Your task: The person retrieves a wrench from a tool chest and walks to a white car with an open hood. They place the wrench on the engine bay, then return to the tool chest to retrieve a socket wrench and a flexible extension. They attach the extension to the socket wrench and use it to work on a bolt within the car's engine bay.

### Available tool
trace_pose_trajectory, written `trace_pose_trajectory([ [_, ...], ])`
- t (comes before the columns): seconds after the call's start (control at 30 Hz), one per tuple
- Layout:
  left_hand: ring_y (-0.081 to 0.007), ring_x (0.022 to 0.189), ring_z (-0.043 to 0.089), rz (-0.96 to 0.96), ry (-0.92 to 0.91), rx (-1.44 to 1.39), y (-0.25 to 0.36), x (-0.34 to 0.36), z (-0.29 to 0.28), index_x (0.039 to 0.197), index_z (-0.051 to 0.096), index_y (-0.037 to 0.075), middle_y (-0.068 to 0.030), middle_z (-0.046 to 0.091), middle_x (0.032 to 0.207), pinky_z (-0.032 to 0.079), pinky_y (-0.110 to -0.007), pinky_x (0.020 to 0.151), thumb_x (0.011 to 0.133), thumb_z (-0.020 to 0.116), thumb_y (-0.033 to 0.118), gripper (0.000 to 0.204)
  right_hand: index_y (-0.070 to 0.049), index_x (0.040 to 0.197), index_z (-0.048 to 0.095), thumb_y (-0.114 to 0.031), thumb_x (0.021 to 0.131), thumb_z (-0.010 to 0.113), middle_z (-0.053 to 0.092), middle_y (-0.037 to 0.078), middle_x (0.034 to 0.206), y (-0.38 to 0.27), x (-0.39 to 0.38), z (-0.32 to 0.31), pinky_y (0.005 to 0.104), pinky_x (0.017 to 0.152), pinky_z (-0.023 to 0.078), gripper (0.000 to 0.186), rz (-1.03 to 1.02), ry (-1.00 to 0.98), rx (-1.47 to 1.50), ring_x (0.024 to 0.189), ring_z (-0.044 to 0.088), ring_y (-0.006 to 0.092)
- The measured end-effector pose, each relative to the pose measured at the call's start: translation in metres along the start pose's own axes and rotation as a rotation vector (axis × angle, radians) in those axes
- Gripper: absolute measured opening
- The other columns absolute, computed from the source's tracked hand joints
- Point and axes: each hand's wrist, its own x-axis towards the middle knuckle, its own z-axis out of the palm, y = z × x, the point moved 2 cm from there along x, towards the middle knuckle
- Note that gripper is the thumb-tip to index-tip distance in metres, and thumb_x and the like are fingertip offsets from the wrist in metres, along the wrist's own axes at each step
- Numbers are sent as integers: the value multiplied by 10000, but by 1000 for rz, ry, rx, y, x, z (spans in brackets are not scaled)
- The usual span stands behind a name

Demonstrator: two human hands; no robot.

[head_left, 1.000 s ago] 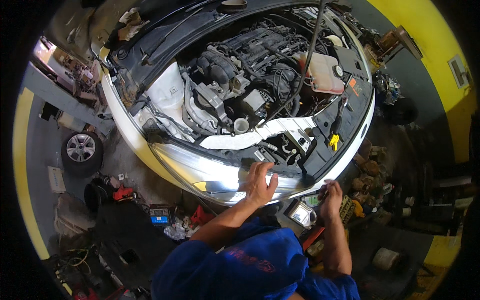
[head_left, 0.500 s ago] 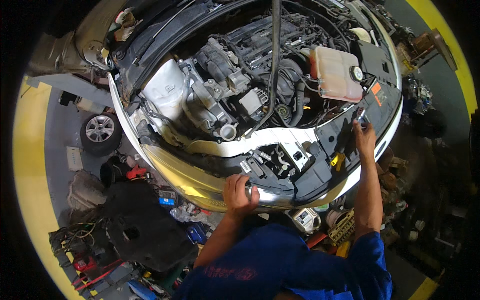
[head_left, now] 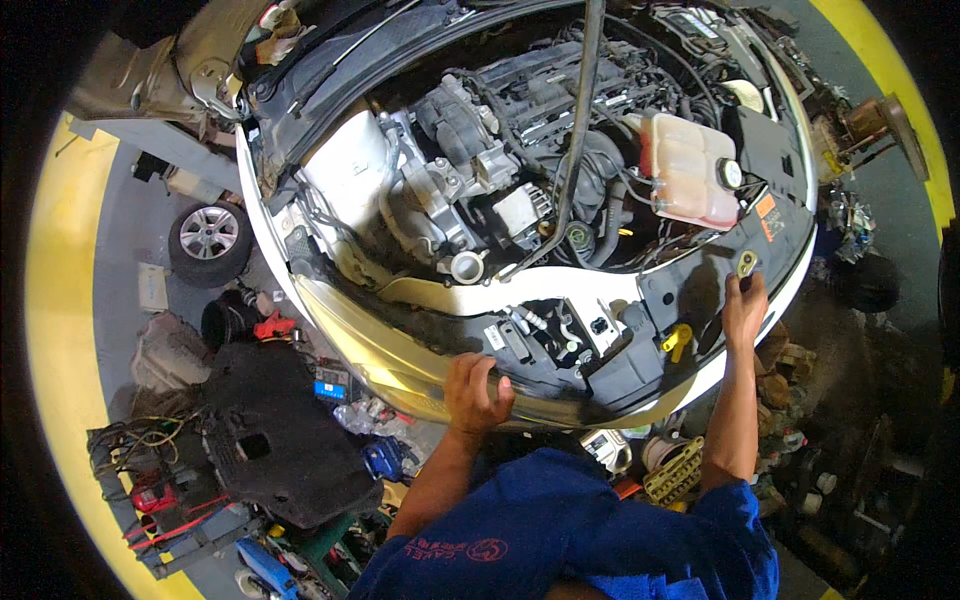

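From the right one of the hands (head_left: pixel 742 312) juts, apparently, a ratchet (head_left: pixel 748 262).

At left sit a silver-spoked wheel (head_left: pixel 209 236), a broad black panel (head_left: pixel 310 435) and a blue-labelled box (head_left: pixel 329 389).

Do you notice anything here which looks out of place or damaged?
Yes, it looks untidy around the car: a wheel sits detached at left, and a black cover lies among scattered parts. No clear spill or damage shows.
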Motion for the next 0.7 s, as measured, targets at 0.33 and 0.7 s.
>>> trace_pose_trajectory([
  [0.33, -368, 898, 575, 6, 19, -29, 7, 2, -7, 1000, 583, 10, -170, 590, 957, 494, -452, 765, 743, 677, 150, 307, -75, 925, 598, -359, 955, 655, 542, -8, 681, -48, -160, -81, 269, 549, 394, 292, 174, -487, 842, 604, 491, 109],
  [0.7, -381, 1138, 558, 131, -584, -515, 85, -30, -14, 1325, 500, 40, -213, 571, 1216, 469, -464, 985, 842, 621, 98, 502, -50, 1064, 561, -419, 1007, 560, 583, 60, 735, -59, -337, -81, 288, 623, 454, 374, 313, -926, 991, 651, 545, 150],
])
